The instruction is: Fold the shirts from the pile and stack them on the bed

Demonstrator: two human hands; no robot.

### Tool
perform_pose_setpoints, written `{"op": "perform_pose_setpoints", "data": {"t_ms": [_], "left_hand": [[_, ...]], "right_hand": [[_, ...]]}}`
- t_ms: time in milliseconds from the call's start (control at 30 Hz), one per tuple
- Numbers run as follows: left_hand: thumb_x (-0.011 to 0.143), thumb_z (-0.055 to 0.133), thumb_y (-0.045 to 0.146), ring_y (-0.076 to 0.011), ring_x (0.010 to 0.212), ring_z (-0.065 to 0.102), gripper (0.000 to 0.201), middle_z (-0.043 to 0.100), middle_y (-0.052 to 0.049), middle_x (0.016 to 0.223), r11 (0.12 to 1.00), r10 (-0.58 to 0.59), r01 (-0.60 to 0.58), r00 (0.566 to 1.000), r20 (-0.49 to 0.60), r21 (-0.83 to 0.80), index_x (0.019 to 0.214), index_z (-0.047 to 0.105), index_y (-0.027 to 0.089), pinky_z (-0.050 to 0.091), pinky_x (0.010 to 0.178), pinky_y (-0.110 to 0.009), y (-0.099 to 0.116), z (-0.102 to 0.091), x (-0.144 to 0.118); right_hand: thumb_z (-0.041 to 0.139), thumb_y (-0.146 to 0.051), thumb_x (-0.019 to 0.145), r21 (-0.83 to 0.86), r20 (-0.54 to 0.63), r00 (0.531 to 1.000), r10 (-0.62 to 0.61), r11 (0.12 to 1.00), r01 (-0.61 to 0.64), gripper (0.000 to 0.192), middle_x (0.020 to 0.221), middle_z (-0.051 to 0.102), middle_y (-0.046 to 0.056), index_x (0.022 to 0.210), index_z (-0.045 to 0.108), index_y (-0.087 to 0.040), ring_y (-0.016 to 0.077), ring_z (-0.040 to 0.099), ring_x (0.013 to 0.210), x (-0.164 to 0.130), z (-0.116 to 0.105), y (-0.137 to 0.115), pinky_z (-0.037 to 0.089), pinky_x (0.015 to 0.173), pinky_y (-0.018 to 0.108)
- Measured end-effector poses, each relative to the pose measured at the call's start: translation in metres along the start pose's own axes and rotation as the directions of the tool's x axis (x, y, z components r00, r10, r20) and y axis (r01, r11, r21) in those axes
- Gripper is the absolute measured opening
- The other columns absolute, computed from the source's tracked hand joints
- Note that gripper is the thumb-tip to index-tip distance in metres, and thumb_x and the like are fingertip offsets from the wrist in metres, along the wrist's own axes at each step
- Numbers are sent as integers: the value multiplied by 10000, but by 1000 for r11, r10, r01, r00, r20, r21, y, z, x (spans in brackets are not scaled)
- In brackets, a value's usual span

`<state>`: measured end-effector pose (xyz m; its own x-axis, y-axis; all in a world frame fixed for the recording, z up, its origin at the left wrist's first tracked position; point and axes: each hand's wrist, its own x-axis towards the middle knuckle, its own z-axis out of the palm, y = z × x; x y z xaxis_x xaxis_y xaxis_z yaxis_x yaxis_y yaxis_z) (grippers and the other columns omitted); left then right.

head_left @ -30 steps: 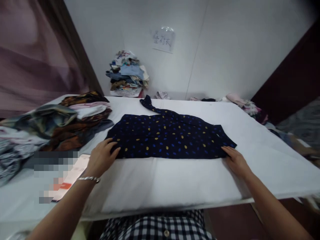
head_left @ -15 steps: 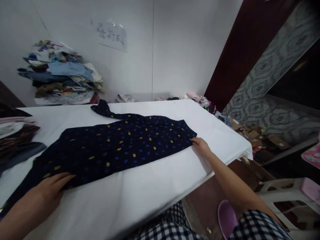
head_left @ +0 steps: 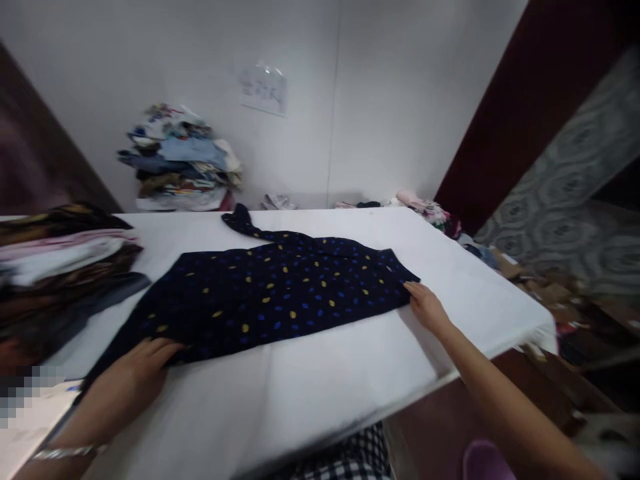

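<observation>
Navy cloth, dotted yellow and blue: one garment (head_left: 280, 293) lies flat across the middle of the white table (head_left: 450, 267), long axis running left to right; two hands on it, one at each end. Left hand (head_left: 127, 380) rests palm down at the near-left end, fingers extended and loosely together, fingertips on the hem; a silver bracelet (head_left: 65, 452) sits on that wrist. Right hand (head_left: 425, 307) lies flat at the right end, fingers stretched forward, tips touching the garment's corner; whether it pinches the edge I cannot tell. One narrow strip of the same cloth, a sleeve (head_left: 245, 223), trails off the far edge toward the wall.

Around: one pile of folded clothes (head_left: 60, 260) on the table's left side, browns, pink and white, touching or just beside the garment's left end; blurred, layers not countable. One taller stack of mixed clothes (head_left: 180, 160) stands at the wall behind the table, well apart from the hands. One paper sheet (head_left: 263, 89) is stuck on the wall above; writing unreadable. A few small scraps of cloth (head_left: 420, 207) lie along the far right edge of the table. Cardboard boxes (head_left: 530, 280) sit on the floor beyond the right edge; count unclear. Nothing lies between the two hands except the garment itself.
</observation>
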<state>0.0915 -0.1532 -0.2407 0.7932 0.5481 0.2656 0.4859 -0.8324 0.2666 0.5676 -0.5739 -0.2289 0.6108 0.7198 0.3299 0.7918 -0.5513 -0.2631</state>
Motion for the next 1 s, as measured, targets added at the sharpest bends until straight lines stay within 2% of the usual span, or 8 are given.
{"op": "perform_pose_setpoints", "data": {"t_ms": [67, 133, 300, 400, 500, 700, 867, 1000], "left_hand": [[631, 462, 305, -261, 964, 651, 342, 718, 6, 974, 999, -16, 14, 999, 50, 33, 876, 697, 342, 515, 937, -424, 19, -14, 2], [693, 500, 372, -248, 971, 656, 329, 716, -15, 1018, 998, -49, 46, 994, 102, 36, 943, 703, 306, 524, 921, -390, 34, -24, 5], [807, 488, 598, -225, 1062, 638, 480, 682, -47, 1166, 997, -79, 80, 991, 106, -5, 1072, 685, 250, 500, 953, -328, 50, -30, 12], [840, 459, 592, -235, 1137, 601, 506, 636, -85, 1256, 999, -41, 41, 997, 64, 0, 1087, 685, 212, 456, 1017, -357, 54, -23, 23], [870, 437, 547, -240, 1177, 573, 486, 609, -101, 1293, 1000, -29, 29, 999, 32, 3, 1101, 678, 194, 428, 1047, -390, 56, -18, 47], [875, 459, 444, -238, 1278, 487, 473, 562, -142, 1342, 979, -181, 173, 981, 73, 107, 1193, 628, 137, 354, 1099, -358, 34, -2, 110], [889, 428, 459, -301, 1373, 355, 536, 448, -154, 1450, 950, -259, 230, 958, 126, 210, 1327, 524, 165, 300, 1095, -503, 13, 25, 125], [904, 386, 475, -299, 1390, 321, 563, 412, -147, 1477, 947, -268, 242, 958, 105, 213, 1363, 487, 166, 255, 1107, -518, 10, 36, 119]], "right_hand": [[409, -272, 902, 56, -24, 993, -116, 991, 118, 421, 1356, 555, 110, 1275, 582, -180, 273, 451, 1310, -1, 9, -13, 370, 1082, 497], [442, -390, 912, 80, 39, 983, -182, 981, 178, 451, 1422, 488, 102, 1315, 547, -216, 283, 383, 1361, -5, 21, -25, 354, 1084, 528], [422, -554, 891, 10, 231, 967, -107, 994, 107, 548, 1471, 417, 103, 1335, 526, -250, 318, 341, 1379, -10, 45, -39, 288, 1088, 607], [390, -569, 898, -10, 171, 982, -83, 996, 86, 536, 1466, 428, 91, 1324, 533, -277, 312, 331, 1385, 1, 46, -44, 268, 1092, 619], [385, -575, 899, 14, 119, 981, -151, 988, 151, 550, 1482, 406, 75, 1349, 507, -284, 295, 296, 1404, 14, 50, -55, 235, 1118, 599], [447, -591, 869, 95, 283, 939, -196, 980, 176, 529, 1387, 523, 94, 1259, 604, -270, 330, 430, 1322, 37, 62, -69, 332, 1075, 598], [476, -486, 887, 263, 107, 971, -214, 948, 180, 399, 1223, 654, 76, 1147, 675, -259, 289, 580, 1171, 102, 48, -98, 432, 1036, 484], [523, -387, 856, 325, 155, 985, -71, 946, 17, 297, 1146, 691, 52, 1050, 707, -257, 267, 617, 1104, 187, 63, -145, 456, 1003, 425]]}}
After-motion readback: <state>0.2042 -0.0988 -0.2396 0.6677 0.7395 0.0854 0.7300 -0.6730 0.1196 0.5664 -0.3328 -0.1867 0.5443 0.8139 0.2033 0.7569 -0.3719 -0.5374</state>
